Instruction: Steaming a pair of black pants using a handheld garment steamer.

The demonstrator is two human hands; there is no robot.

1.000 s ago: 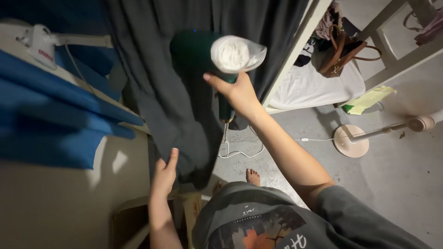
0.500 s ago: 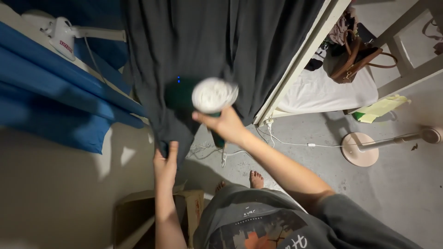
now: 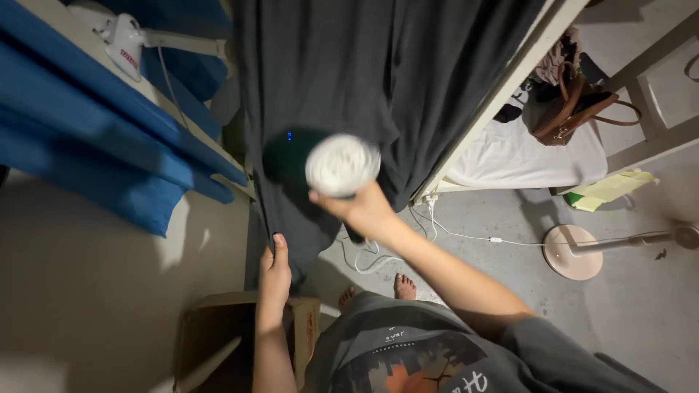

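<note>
The dark grey garment hung down the middle, its lower edge pinched taut by the left hand. The right hand, arm outstretched, gripped a dark green steamer against the fabric.

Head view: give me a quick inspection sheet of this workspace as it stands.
Surface: grey concrete floor, bare feet on it.
Job's things: dark grey garment hanging; green handheld steamer against it.
Clutter: cardboard box, brown handbag, yellow cloth.
Grippers: left hand pinches the garment's lower edge; right hand grips the steamer's handle.
Cables: white cord looped on floor.
Surroundings: blue fabric, white bed frame, floor fan base.
</note>
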